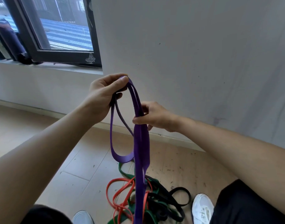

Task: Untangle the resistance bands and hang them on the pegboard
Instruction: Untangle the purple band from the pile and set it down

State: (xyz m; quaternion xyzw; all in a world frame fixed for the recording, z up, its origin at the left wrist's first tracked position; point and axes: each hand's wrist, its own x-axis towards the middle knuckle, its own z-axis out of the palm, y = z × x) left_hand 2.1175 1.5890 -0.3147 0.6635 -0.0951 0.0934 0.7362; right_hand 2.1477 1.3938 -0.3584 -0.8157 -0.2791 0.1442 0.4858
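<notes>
Forearms (41,151) raised: left grip (104,94) curls round top loop of purple band (141,143), right grip (153,117) pinches its strands just below; likely soft, stretchy, light, best held at the loop, tail trailing into tangle (154,202) beneath.

Mostly rubber and matt surfaces here.
I see the purple band (141,143) smooth, with a faint sheen; the orange band (120,179), green band (122,171) and black band (179,188) look matt rubber. The floor (73,159) is scuffed pale wood-look plank, the wall (187,54) flat paint.

Purple band (141,143); orange (120,194), green (124,172), black bands (180,197).
</notes>
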